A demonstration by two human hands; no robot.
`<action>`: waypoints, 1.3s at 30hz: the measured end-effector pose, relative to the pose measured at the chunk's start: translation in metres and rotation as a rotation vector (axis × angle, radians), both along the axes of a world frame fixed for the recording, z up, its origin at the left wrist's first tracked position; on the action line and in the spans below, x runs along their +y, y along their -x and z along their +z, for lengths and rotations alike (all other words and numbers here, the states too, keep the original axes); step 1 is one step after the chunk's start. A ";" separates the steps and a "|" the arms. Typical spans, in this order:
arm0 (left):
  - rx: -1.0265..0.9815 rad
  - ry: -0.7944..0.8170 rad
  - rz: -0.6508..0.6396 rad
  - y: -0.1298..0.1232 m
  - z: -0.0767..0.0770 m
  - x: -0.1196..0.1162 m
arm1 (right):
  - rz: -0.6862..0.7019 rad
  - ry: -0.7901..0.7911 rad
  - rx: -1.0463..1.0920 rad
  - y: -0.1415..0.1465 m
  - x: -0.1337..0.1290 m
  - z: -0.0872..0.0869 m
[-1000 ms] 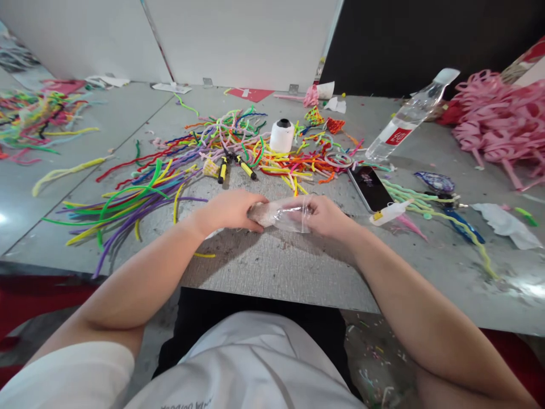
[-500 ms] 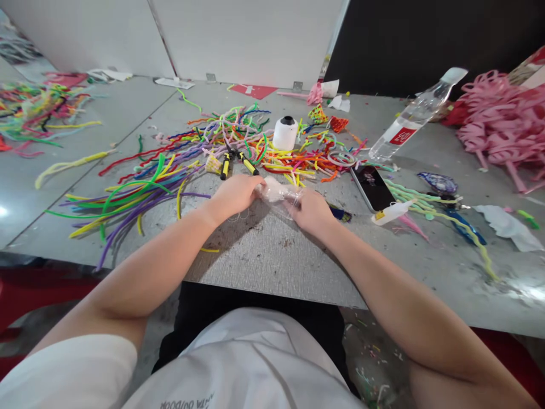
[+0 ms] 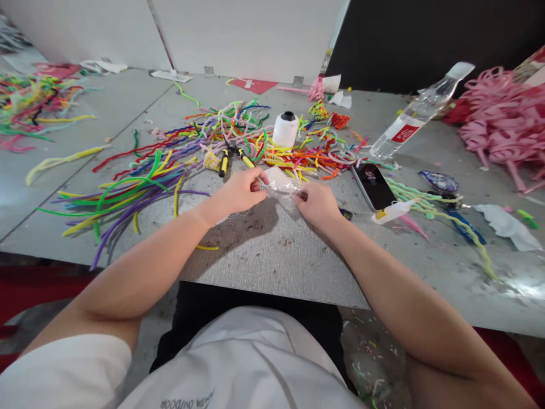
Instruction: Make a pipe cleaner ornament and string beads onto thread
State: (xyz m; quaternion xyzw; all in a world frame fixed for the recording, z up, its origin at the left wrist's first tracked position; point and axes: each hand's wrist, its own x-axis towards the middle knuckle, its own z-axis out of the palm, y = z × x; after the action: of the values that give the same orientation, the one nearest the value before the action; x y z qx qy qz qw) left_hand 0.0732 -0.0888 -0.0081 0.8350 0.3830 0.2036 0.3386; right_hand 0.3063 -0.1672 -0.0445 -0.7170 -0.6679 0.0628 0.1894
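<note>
Head view is showing both hands meeting over the near middle of the worktop, with a crumpled clear plastic wrapper sitting between them. The right hand is closing its thumb and curled fingers on the wrapper's right side. The left hand is curving half open at the wrapper's left edge, its fingertips touching the film; whether it is pinching it, I cannot tell. A dark object is showing partly beside the right wrist, too hidden to identify.

Just beyond the left hand, yellow-and-black pliers are lying with their handles spread toward the person, and a small yellow woven piece is resting beside them. Behind the wrapper, a white thread cone is standing upright among multicoloured fuzzy strips, which are spreading widely to the left and right.

To the right of the hands, a phone is lying face up, and a small white squeeze bottle is resting near its lower end. Farther out, a clear water bottle is standing behind the phone, and pink looped strips are heaping up at the far right.
</note>
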 end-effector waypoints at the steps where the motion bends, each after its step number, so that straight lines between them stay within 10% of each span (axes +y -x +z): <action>1: -0.037 0.068 -0.017 0.001 0.003 -0.005 | 0.003 -0.007 0.003 0.000 0.000 0.000; 20: -0.453 0.656 -0.231 -0.002 0.007 -0.034 | 0.010 -0.407 0.256 -0.018 -0.035 0.026; 30: -0.627 0.930 -0.169 -0.007 0.003 -0.045 | -0.064 -0.341 0.249 -0.006 -0.046 0.037; 39: -0.702 0.874 -0.223 -0.007 0.011 -0.056 | 0.169 -0.292 0.991 0.025 -0.069 0.044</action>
State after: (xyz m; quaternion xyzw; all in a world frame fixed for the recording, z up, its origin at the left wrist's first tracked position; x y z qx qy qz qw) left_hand 0.0799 -0.1452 0.0032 0.5350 0.2056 0.2543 0.7790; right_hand 0.2817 -0.2358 -0.0003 -0.5108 -0.5555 0.3157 0.5752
